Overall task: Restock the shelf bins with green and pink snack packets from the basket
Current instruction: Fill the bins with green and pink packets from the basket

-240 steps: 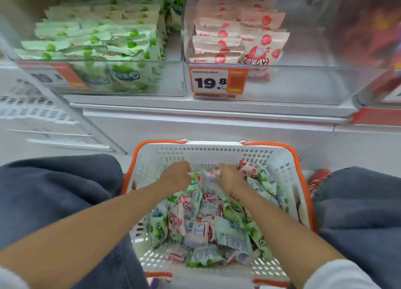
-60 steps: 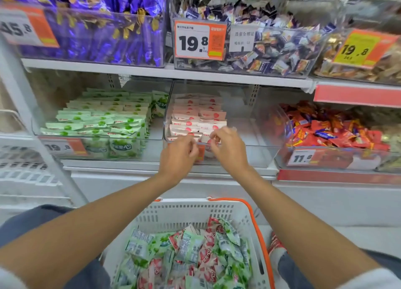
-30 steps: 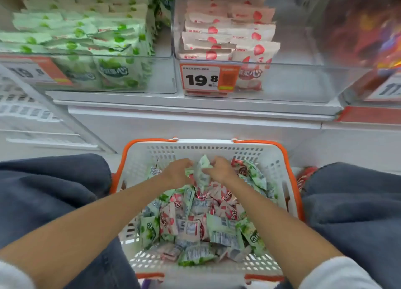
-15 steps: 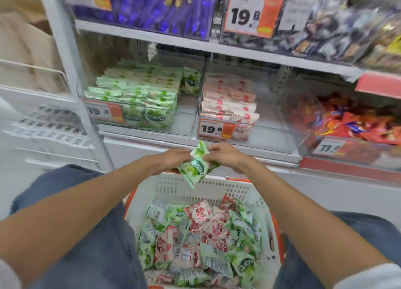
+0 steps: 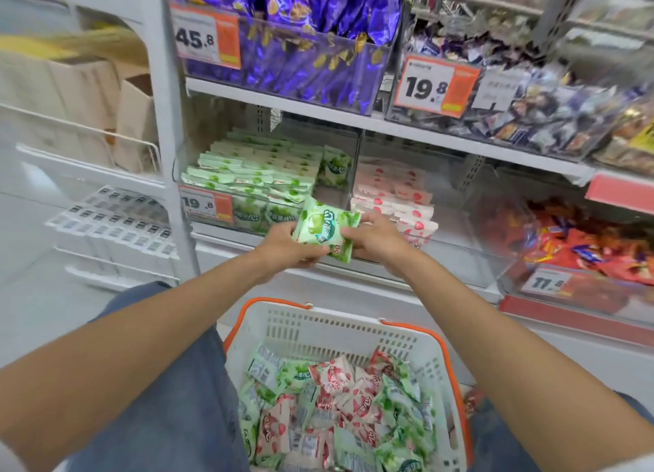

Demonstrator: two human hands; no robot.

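Between my two hands I hold a green snack packet [image 5: 323, 229] in front of the lower shelf. My left hand [image 5: 283, 248] grips its left edge and my right hand [image 5: 375, 238] grips its right edge. Behind them stands a clear bin of green packets [image 5: 254, 174] on the left, and a clear bin of pink packets [image 5: 396, 195] on the right. Below, between my knees, the white basket with an orange rim [image 5: 339, 330] holds several mixed green and pink packets [image 5: 336, 408].
A grey shelf upright [image 5: 166, 124] stands left of the green bin. The upper shelf holds a bin of purple packets [image 5: 300, 46] and a bin of mixed sweets [image 5: 523, 99]. A bin of red packets [image 5: 584, 245] sits at the right. Cardboard boxes [image 5: 88, 103] stand at the far left.
Both hands have lifted the green packet from just above the basket up to the level of the lower shelf's bins. The view has tilted upward.
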